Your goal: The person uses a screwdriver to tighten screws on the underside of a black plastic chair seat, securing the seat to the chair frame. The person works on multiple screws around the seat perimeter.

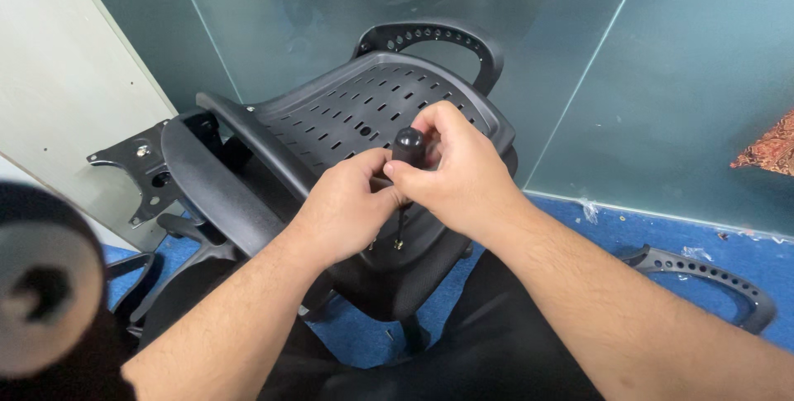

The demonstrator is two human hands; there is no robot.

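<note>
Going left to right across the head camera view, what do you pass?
Blurred round caster wheel → metal mounting plate → chair armrest → left hand → screwdriver handle → right hand → loose curved armrest frame on the blue floor → patterned cloth.

Screwdriver [407,146] shaft mostly hidden inside the grip; tip below it too small to resolve. Blurred round object [37,285] cut by left edge.

Office interior, floor level. Frosted glass partition panels [678,78] from 11 to 2 o'clock; blue carpet [703,244] at 3 o'clock; pale laminate board [66,95] at 10 o'clock; black office chair parts: slotted seat shell [347,112], loose armrest [703,277], metal mounting plate [141,165].
</note>
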